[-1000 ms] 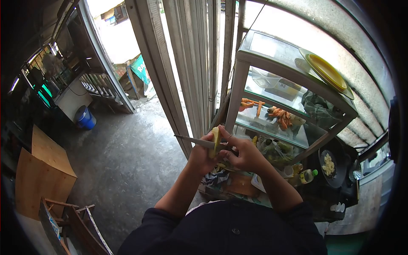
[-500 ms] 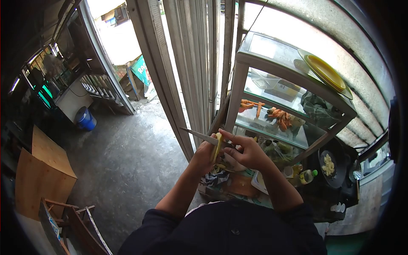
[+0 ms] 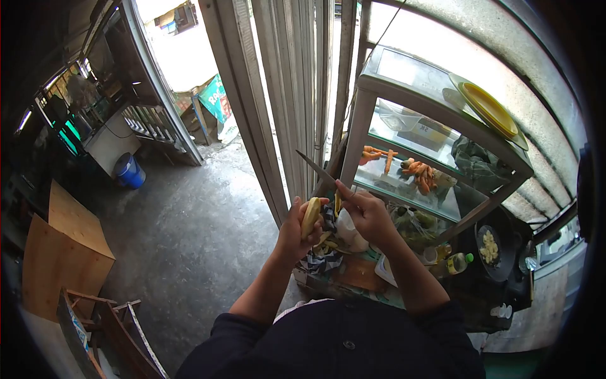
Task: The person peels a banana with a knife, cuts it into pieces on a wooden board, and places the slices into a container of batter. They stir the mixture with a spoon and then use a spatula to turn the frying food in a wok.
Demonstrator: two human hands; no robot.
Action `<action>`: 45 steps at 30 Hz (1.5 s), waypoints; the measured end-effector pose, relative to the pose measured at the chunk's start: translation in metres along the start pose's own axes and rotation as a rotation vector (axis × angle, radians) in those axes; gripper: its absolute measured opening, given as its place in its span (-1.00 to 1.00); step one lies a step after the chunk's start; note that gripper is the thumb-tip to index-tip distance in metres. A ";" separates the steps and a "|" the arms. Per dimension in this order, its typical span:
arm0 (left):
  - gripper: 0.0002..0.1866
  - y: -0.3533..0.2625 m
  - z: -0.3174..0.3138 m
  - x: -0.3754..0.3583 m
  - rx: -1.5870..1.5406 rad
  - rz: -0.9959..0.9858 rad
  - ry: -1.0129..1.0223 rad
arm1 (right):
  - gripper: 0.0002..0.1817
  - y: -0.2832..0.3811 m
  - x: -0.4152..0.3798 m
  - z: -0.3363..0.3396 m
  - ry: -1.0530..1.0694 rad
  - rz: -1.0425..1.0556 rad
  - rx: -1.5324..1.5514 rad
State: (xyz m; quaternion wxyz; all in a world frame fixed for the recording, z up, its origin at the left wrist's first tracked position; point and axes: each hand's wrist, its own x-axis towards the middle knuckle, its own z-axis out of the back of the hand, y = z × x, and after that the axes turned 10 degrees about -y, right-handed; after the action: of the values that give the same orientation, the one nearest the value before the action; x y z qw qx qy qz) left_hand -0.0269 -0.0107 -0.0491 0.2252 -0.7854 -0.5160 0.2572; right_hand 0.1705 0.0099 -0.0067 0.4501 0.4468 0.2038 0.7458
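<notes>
My left hand (image 3: 295, 234) is closed around a pale yellow banana (image 3: 310, 218), its long side facing up. In my right hand (image 3: 366, 213) is a knife (image 3: 315, 167), its blade pointing up and to the left, apart from the banana. A thin yellow strip of peel (image 3: 338, 203) hangs just below the right fingers, by the blade. Beneath the hands, yellow peels (image 3: 325, 242) lie on a dark striped cloth or bag beside a white plastic bag (image 3: 349, 232).
A glass display case (image 3: 361, 114) holds carrots (image 3: 421, 175) and bagged greens. Yellow plates (image 3: 486, 108) rest on top. At right, a black pan (image 3: 502, 265) contains pale pieces, near a green-capped bottle (image 3: 456, 263). A brown board (image 3: 360, 275) lies below the hands. A blue bucket (image 3: 129, 174) stands left.
My hands have moved apart. The knife, which was against the banana, has swung up and right with a strip of peel. The banana now stands more in view in my left hand.
</notes>
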 end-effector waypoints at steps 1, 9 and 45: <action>-0.43 0.000 0.000 0.000 -0.002 -0.001 -0.001 | -0.45 -0.001 0.000 -0.002 0.002 0.000 0.000; -0.40 -0.004 0.001 -0.009 0.161 -0.135 -0.174 | -0.35 0.004 -0.002 -0.013 0.005 -0.050 0.108; -0.53 -0.002 -0.030 0.007 -0.015 -0.047 0.108 | -0.21 0.032 -0.007 0.026 0.396 0.049 0.224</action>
State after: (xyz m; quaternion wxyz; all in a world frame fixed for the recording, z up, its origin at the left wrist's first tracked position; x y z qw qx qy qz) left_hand -0.0068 -0.0065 -0.0264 0.2530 -0.7874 -0.5234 0.2051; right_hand 0.1780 -0.0146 0.0257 0.3303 0.3437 0.3588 0.8025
